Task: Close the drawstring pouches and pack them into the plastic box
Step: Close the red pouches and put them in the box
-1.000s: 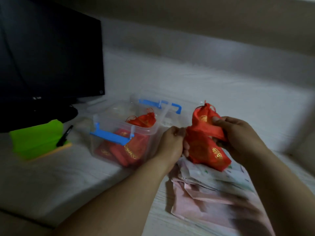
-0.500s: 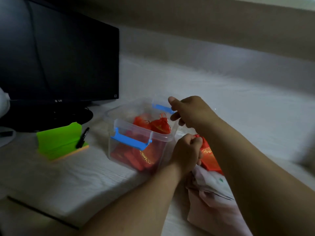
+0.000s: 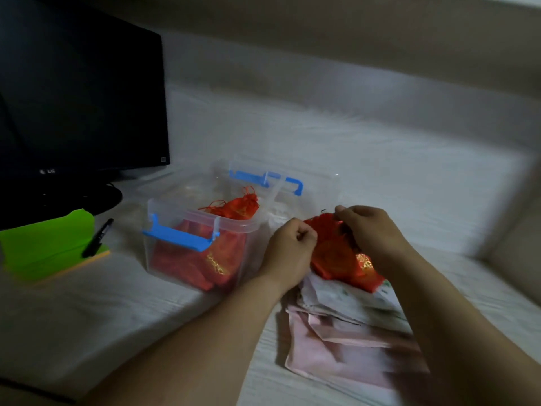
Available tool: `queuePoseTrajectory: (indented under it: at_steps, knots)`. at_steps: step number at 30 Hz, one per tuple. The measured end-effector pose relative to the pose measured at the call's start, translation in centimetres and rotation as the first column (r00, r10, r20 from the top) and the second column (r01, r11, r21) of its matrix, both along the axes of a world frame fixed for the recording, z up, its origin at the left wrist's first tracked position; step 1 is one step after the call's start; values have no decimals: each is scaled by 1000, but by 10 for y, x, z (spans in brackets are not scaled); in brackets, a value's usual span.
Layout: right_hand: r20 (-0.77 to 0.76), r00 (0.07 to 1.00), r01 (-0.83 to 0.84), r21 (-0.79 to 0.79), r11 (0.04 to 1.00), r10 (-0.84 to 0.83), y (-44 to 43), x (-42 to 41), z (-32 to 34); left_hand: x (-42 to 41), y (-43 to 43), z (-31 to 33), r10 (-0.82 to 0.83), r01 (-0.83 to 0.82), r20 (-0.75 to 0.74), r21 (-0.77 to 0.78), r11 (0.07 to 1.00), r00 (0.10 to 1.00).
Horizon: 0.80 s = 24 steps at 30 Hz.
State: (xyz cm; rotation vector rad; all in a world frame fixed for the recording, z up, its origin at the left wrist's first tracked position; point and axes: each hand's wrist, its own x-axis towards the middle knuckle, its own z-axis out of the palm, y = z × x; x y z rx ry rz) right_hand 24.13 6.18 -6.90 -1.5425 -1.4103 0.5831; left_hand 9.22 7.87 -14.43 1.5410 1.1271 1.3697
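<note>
Left grip (image 3: 288, 251), right grip (image 3: 372, 232) pinching red pouch (image 3: 333, 254)

Plastic box (image 3: 175, 208): clear, rectangular, upright, open, with a blue clip handle (image 3: 178, 237) across its near wall. Lid (image 3: 316, 187): clear with a blue handle, off the box, lying just behind it to the right. Packed pouches (image 3: 205, 259): red with gold print, several stacked inside the box, reaching close to the rim. Top pouch (image 3: 238, 207): red, neck cinched, cord ends poking up above the rim. Loose pouch (image 3: 333, 253): red with gold print, just right of the box, its upper edge pinched by the left hand (image 3: 289, 250) and right hand (image 3: 371, 230). Its mouth seems not fully drawn, though blur obscures it.
</note>
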Motion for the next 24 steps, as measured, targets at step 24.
queuePoseTrajectory:
  at_steps: [24]
  knots:
    - [-589,778,-287,-24,958,219,-17,32,-39,-5,-16,19,235,-236,-353,41,971,905]
